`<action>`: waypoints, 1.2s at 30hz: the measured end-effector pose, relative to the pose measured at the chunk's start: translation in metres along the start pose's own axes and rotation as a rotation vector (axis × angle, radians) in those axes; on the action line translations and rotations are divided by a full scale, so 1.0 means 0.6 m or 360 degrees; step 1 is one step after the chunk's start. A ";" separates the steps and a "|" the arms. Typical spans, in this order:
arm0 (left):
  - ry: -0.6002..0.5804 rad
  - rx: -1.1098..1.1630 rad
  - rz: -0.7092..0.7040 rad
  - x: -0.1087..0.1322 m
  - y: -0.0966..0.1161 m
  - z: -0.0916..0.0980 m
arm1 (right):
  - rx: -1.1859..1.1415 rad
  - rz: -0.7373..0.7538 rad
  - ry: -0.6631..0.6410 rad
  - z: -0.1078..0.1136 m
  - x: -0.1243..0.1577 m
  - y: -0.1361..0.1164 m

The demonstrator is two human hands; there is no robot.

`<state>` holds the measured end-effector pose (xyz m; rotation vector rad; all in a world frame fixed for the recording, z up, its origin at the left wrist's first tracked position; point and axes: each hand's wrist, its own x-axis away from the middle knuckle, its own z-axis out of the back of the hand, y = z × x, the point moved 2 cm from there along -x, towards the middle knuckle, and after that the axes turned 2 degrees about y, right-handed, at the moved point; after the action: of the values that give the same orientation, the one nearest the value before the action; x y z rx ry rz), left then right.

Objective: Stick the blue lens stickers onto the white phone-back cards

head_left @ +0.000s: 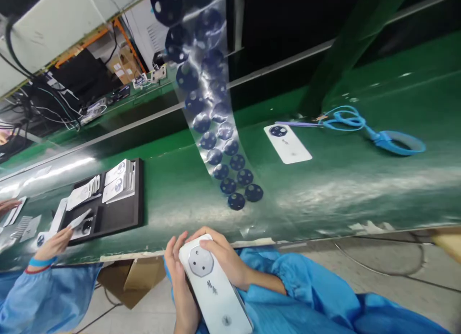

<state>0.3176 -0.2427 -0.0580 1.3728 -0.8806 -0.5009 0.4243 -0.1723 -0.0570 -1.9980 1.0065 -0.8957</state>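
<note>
Between the person's two hands, at the near edge of the green bench [169, 190], is a white phone-shaped piece [219, 300], tilted, its face up, with a grey eight-sided plate [200, 262] near its top, dark characters midway and a small round mark lower down. The left hand [183, 286] holds it along its left side; the right hand [226, 259] grips its upper right corner, thumb on the face beside the plate. Beyond the hands, a clear film strip [226, 144] bearing two columns of dark blue discs slopes down to the bench. Right of the strip lies a white panel [292, 150] with a dark disc at its upper end, a purple stick [300, 124] at its top edge, and a blue cord [344, 118] leading to a blue band [399, 149]. Well to the left, a black tray [115, 219] carries stacked white panels [117, 184], and a co-worker's hand [54, 245] holds a thin white piece [79, 218] over it.
</note>
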 end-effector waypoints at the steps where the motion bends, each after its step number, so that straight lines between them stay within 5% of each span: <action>1: -0.0032 0.0036 0.0012 -0.002 0.008 -0.014 | -0.0014 0.0003 0.0020 0.001 -0.001 -0.006; 10: -0.0288 -0.0097 0.0260 -0.066 0.062 -0.104 | 0.0483 0.0371 0.0444 0.043 -0.022 -0.092; 15: -0.0305 -0.0256 0.0063 -0.188 0.071 -0.150 | 0.0751 0.0486 0.0426 0.059 -0.142 -0.131; 22: -0.0342 -0.0438 -0.0491 -0.357 0.061 -0.196 | 0.0741 0.0832 0.0341 0.081 -0.317 -0.121; 36: -0.0426 -0.0732 -0.0680 -0.391 0.053 -0.181 | 0.1201 0.0874 0.0266 0.073 -0.331 -0.102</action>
<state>0.2555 0.0094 -0.0801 1.0757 -0.6243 -1.1619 0.3916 0.0363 -0.0800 -0.9681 1.0280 -0.9467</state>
